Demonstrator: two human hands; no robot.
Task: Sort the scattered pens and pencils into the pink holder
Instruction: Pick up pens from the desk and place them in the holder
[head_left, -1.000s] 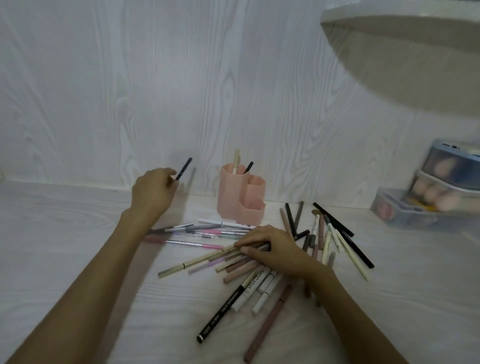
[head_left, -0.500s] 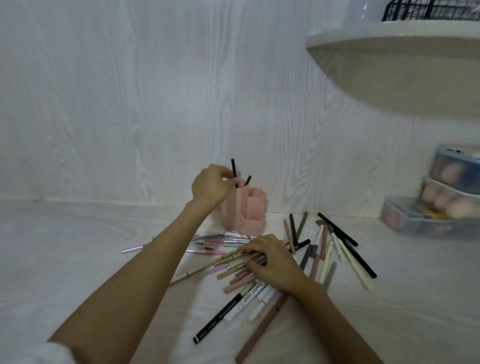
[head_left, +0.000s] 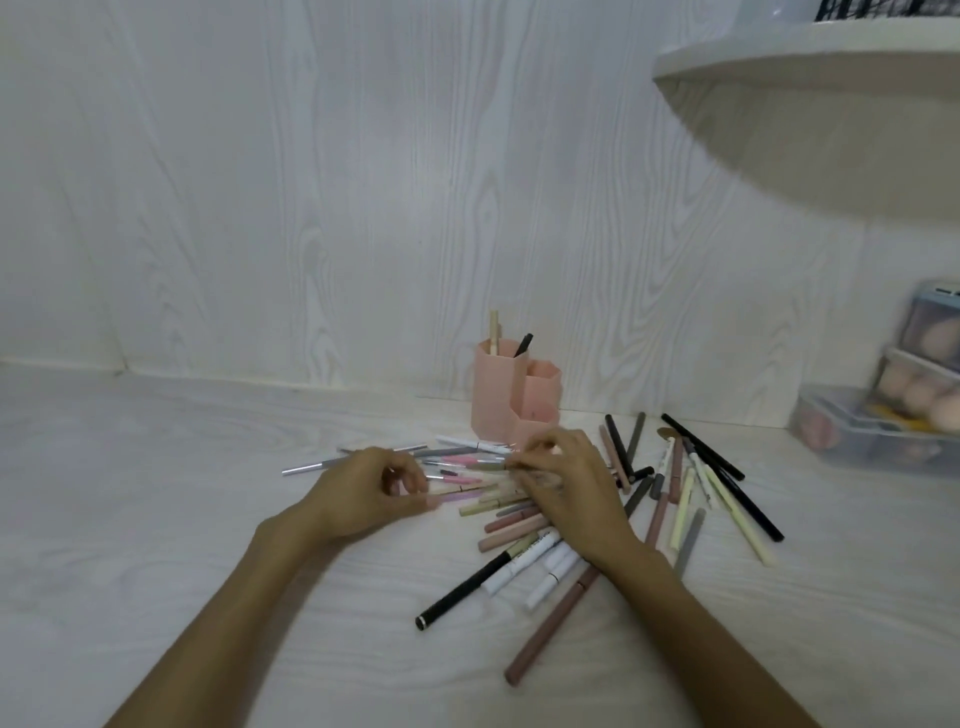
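Whitewashed wood grain everywhere: on the tabletop (head_left: 156, 519) and up the panelled wall (head_left: 311, 208) behind it. Top right, a curved pale shelf (head_left: 810, 67) jutting out overhead; far right, stacked clear plastic boxes (head_left: 883, 436) with rounded peach and pink shapes inside, blurred. Against the wall, the pink holder (head_left: 501, 402), matte plastic, built of 3 hexagonal tubes stepping down in height, with a tan stick (head_left: 493, 332) and a black pen tip (head_left: 523, 345) poking from the tallest tube. Just in front and to the right of it, the scattered pens and pencils (head_left: 524, 525) lying flat in a loose heap: slim barrels in black, white, grey, mauve, dusty pink and pale yellow, some crossing one another, a long black pen (head_left: 462, 592) and a long mauve one (head_left: 550, 629) nearest the camera. Left hand (head_left: 363, 499) low over the left edge of the heap, fingers curled, thumb and fingertips meeting around what seems to be a thin pink pencil (head_left: 457, 497), though motion blur leaves that pinch uncertain. Right hand (head_left: 566, 488) palm-down on the middle of the heap, fingers bent and pinching a grey-beige pencil (head_left: 491, 467) at its end, close to the holder's base.
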